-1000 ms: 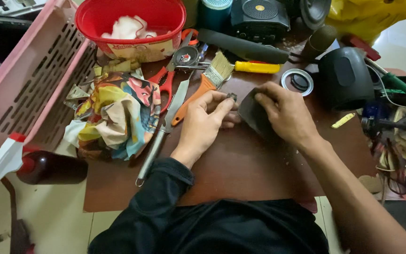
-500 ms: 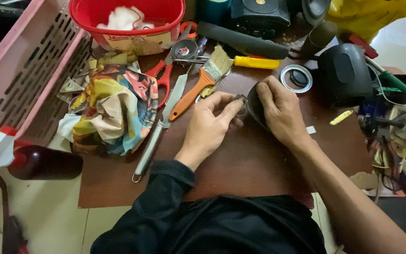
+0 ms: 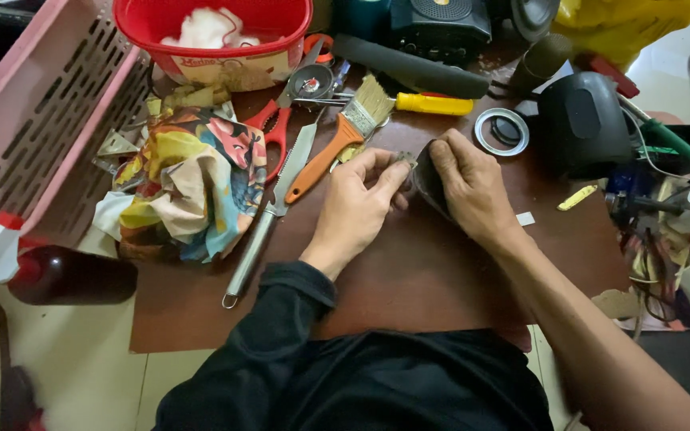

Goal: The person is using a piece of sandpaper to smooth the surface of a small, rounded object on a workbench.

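Note:
My left hand (image 3: 357, 207) pinches a small greyish scrap (image 3: 406, 159) between thumb and fingertips, pressed against the edge of a dark flat piece (image 3: 427, 187). My right hand (image 3: 473, 187) lies over that dark piece and holds it down on the brown table top (image 3: 409, 279). The two hands touch at the fingertips. Most of the dark piece is hidden under my right hand. An orange-handled paintbrush (image 3: 337, 144) lies just left of my left hand.
A crumpled colourful cloth (image 3: 189, 187), red scissors (image 3: 277, 132) and a long metal tool (image 3: 269, 215) lie at left. Red basin (image 3: 217, 40) at back, pink crate (image 3: 33, 120) far left. Tape ring (image 3: 501, 130), black rounded device (image 3: 584, 120), yellow-handled screwdriver (image 3: 433, 104), spray bottle (image 3: 41, 271).
Both hands stay together on the dark piece; my right hand has slid slightly over it and my left fingers pinch closer to its edge. The camera shifted a little.

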